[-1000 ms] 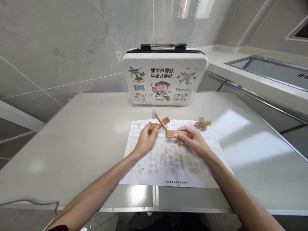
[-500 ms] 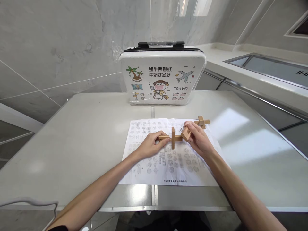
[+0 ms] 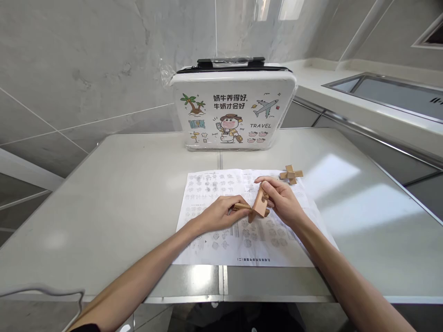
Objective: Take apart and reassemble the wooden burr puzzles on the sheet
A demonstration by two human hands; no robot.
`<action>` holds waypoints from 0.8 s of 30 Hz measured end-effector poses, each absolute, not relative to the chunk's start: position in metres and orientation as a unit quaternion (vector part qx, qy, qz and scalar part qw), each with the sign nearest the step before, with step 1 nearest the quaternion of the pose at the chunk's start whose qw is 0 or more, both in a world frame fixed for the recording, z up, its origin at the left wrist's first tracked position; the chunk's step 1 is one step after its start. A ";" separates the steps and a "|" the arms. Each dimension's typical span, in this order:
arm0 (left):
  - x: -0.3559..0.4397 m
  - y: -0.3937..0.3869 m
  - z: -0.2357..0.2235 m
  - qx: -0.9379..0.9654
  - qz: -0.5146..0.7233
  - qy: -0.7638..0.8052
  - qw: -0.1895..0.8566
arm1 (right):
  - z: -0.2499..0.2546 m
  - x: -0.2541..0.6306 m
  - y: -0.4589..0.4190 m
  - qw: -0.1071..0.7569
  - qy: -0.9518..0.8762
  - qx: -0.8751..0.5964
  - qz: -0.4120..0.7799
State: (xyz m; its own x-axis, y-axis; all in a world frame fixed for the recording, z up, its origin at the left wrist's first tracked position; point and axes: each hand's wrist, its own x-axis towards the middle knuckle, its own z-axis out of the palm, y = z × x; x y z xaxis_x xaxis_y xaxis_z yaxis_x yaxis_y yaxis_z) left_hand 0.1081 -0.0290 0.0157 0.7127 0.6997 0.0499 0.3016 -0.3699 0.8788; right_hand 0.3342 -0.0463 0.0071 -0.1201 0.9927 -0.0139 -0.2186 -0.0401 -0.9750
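My left hand (image 3: pixel 224 213) is closed on a narrow wooden puzzle piece (image 3: pixel 241 206), thumb and fingers pinching it. A second wooden piece crosses it, mostly hidden now. In my right hand (image 3: pixel 282 197) is a wider, notched wooden puzzle piece (image 3: pixel 260 205), gripped between thumb and fingers and tilted. It overlaps the crossed pieces; whether they interlock I cannot tell. Beneath both hands lies a printed instruction sheet (image 3: pixel 207 256) with small diagrams. Beyond my right hand, an assembled wooden cross-shaped puzzle (image 3: pixel 291 174) rests by the sheet's far right corner.
A white cartoon-printed case (image 3: pixel 204 131) in clear plastic stands upright at the table's far side. The pale table (image 3: pixel 114 207) has a centre seam. To the right is a counter (image 3: pixel 367 103) with a glass-topped inset. A grey cable (image 3: pixel 41 288) hangs at the near left.
My right hand has brought the notched piece left, over the crossed pieces, and turned it more upright. The crossed pieces in my left hand have tilted and shifted slightly toward me.
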 end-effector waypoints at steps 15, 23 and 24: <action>0.108 -0.030 0.017 0.812 0.205 0.294 0.460 | 0.008 0.335 -0.049 0.493 -0.492 -0.470 0.542; 0.108 -0.030 0.017 0.814 0.202 0.291 0.459 | 0.008 0.336 -0.050 0.474 -0.500 -0.469 0.553; 0.108 -0.030 0.017 0.815 0.202 0.290 0.459 | 0.009 0.336 -0.050 0.471 -0.500 -0.470 0.555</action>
State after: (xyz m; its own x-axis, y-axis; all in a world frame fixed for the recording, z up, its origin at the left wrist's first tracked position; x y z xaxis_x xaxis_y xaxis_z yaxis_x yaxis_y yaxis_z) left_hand 0.1077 -0.0297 0.0169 0.7499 0.6585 0.0631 0.2869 -0.4096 0.8660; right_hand 0.3361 -0.0504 0.0089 -0.1150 0.9921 -0.0502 -0.0530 -0.0566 -0.9970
